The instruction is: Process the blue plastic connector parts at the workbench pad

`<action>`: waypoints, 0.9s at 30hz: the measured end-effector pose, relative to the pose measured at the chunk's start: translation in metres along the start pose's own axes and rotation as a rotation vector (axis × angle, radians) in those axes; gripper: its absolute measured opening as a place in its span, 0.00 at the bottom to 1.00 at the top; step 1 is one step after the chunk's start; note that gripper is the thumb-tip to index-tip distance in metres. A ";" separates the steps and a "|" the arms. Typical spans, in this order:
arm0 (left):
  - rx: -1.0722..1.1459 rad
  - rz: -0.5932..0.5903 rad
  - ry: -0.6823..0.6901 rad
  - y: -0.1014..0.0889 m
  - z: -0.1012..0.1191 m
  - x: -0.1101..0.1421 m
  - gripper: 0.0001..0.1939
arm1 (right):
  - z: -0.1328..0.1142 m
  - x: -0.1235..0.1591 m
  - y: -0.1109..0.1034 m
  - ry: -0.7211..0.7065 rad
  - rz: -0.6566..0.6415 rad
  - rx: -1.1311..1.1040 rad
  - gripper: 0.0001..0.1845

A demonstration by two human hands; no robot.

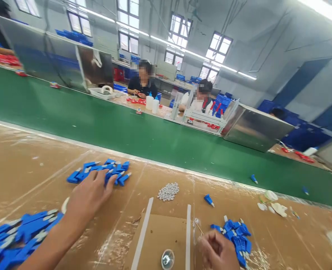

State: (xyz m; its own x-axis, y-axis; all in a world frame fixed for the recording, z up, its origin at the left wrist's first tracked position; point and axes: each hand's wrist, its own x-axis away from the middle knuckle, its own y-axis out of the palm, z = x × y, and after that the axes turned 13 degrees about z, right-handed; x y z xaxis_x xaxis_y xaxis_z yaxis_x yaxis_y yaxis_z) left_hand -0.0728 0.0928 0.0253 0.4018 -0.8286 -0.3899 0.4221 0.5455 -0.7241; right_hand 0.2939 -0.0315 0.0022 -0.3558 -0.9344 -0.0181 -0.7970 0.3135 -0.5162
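Blue plastic bits lie all over this brown bench [27,168]. Take the grey pellets [168,191] as the marker, a small pile in the middle of the bench.

Far left of the pellets and nearer the person, a big blue heap [16,236] sits at the edge of the view. Just left of the pellets, and a little further back, lies the blue pile [100,170]. The left hand [88,197] lies flat on its near edge, fingers spread wide and touching the bits. It holds nothing that can be seen.

Below the pellets, two white strips [143,232] run side by side, with a round shiny cap [167,258] between them at the bottom.

Right of the pellets, one loose blue bit [209,200] lies alone. Further down on that side, the right hand [218,249] is curled nearly shut, and a thin stick [199,227] pokes up just beside it. I cannot tell if it grips the stick. A small blue bunch [236,236] touches this hand.

Behind the pellets runs a green belt [126,127], and two people sit at a table past it.

It looks like a picking step: the left hand is reaching for bits. To lift one, the fingers would need to close on a single bit.
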 end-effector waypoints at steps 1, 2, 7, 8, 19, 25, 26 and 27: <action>-0.006 0.021 0.035 0.001 0.006 0.014 0.28 | -0.004 -0.013 -0.005 -0.115 0.116 0.242 0.22; 0.022 0.007 0.083 0.003 0.012 0.032 0.27 | -0.009 -0.028 -0.009 -0.210 0.124 0.503 0.14; 0.471 -0.228 0.356 0.021 0.046 0.126 0.15 | -0.023 -0.099 -0.008 -0.213 0.110 0.771 0.12; 0.539 -0.260 0.383 0.024 0.052 0.139 0.13 | -0.024 -0.107 -0.006 -0.216 0.087 0.793 0.12; 1.058 -0.856 -0.302 0.009 0.077 0.139 0.37 | -0.042 -0.016 -0.001 -0.437 -0.309 0.230 0.12; 1.095 -1.001 -0.269 0.021 0.078 0.141 0.37 | -0.060 0.011 0.016 -0.374 -0.485 0.098 0.13; 1.114 -1.020 -0.330 0.022 0.077 0.141 0.38 | -0.061 0.010 0.018 -0.343 -0.476 0.066 0.12; 1.140 -1.042 -0.408 0.021 0.074 0.139 0.37 | -0.061 0.009 0.020 -0.318 -0.446 0.013 0.13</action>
State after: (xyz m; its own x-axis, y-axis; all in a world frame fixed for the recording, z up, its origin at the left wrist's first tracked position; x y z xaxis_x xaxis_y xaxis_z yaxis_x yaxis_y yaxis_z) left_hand 0.0526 -0.0016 -0.0022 -0.3361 -0.8968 0.2876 0.9224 -0.2516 0.2932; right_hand 0.2454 -0.0237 0.0438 0.1824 -0.9819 -0.0518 -0.8298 -0.1255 -0.5438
